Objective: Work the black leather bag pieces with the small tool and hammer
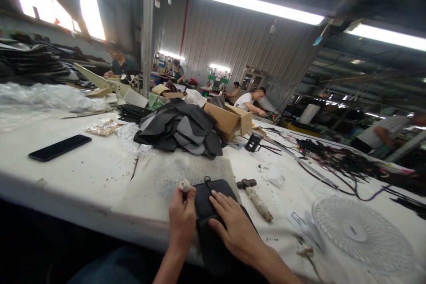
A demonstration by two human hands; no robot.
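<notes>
My left hand (pixel 182 217) is closed round a small tool with a pale, rounded, wrapped end (pixel 184 185), held upright just left of a black leather bag (pixel 203 202). The rest of the tool is hidden by my fingers. Flat across the bag lies my right hand (pixel 234 226), its fingers spread and pressing on nothing else. The bag has a small metal ring at its top edge and hangs over the table's front edge. Right of it rests a hammer (pixel 258 204) with a wrapped handle.
Black leather pieces (pixel 183 128) are heaped beyond the bag, beside a cardboard box (pixel 226 120). A phone (pixel 60 147) lies at left, a black cup (pixel 254 142) behind the hammer, a white fan (pixel 361 233) at right. Several people work farther back.
</notes>
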